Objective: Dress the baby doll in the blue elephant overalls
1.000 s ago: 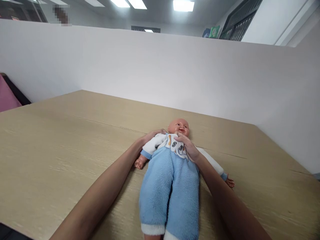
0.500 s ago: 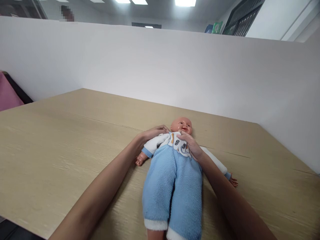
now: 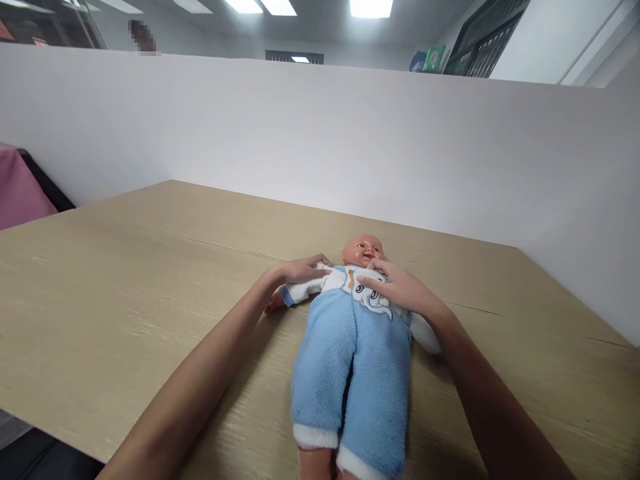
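Note:
A baby doll (image 3: 363, 250) lies on its back on the table, head away from me. It wears a fuzzy light-blue and white outfit (image 3: 327, 363) with an elephant face (image 3: 374, 300) on the chest. At the shoulder on the left side, my left hand (image 3: 301, 269) has its thumb and bent fingers closed on the white sleeve (image 3: 306, 289). My right hand (image 3: 403, 287) rests on the upper chest just below the chin, thumb and fingers apart, covering part of the elephant. My right forearm hides the doll's hand on that side.
The wooden table (image 3: 150, 267) reaches a white partition (image 3: 300, 133) at its far side. Pink cloth (image 3: 23, 190) over something dark shows beyond the left edge. Past the partition are a person's blurred head (image 3: 143, 37) and a green package (image 3: 434, 59).
My right hand has shifted right across the doll's chest, showing more of its collar. My left hand has slid slightly left onto the sleeve. The doll's arm on the left is raised farther outward.

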The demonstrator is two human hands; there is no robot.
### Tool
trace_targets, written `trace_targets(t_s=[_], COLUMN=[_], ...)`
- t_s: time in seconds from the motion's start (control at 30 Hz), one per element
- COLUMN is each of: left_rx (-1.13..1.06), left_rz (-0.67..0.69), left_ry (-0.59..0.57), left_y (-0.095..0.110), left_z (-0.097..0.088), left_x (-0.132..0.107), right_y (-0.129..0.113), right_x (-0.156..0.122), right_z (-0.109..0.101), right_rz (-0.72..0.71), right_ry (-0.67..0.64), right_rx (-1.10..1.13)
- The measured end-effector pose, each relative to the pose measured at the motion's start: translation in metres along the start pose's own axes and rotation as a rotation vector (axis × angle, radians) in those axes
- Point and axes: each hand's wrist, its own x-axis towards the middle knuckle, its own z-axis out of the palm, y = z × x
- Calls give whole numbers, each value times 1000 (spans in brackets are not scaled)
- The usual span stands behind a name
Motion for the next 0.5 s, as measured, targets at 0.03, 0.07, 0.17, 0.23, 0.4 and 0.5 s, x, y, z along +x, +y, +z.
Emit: trace_targets(t_s=[0.03, 0.07, 0.17, 0.23, 0.4, 0.5], left_rx=[15, 34, 77, 113, 353, 472], left_rz=[9, 13, 8, 12, -33, -50], left_ry=[-19, -48, -83, -71, -2, 104], left_y=[-2, -3, -3, 0, 15, 31], left_z=[0, 0, 2, 2, -3, -5], left_x=[1, 3, 5, 5, -3, -10], right_y=[1, 3, 6, 11, 48, 84], right_x=[-2, -4, -8, -14, -75, -136], right_z=[-1, 0, 8, 11, -7, -23], right_rz=[2, 6, 6, -19, -9, 83], right_ry=[9, 19, 106, 193, 346, 326], right_rx=[-57, -93, -159, -231, -436, -496])
